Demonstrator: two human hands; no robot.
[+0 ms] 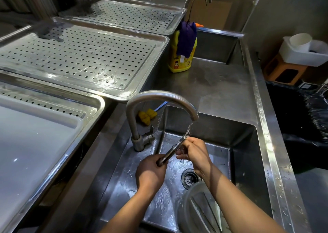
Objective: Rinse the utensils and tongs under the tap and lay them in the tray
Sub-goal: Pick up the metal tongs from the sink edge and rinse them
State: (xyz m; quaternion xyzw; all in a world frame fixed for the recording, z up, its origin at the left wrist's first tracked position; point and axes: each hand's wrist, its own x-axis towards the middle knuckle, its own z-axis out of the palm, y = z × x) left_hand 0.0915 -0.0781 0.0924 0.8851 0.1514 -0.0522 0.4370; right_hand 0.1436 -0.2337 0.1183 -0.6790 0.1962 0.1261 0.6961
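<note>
A metal utensil (174,148) slants over the steel sink (243,154), its upper end under the water running from the curved tap (159,98). My left hand (150,172) grips its lower end. My right hand (193,153) pinches its upper end in the stream. A round clear container (188,208) with several long utensils inside stands in the sink under my right forearm. The perforated steel tray (79,59) lies to the left, beyond the tap, with nothing on it.
A second perforated tray (127,14) sits farther back, and a white tray (32,144) is at near left. A yellow soap bottle (179,59) with a purple cloth stands on the counter. A yellow sponge (147,116) lies behind the tap. The drain (189,177) is open.
</note>
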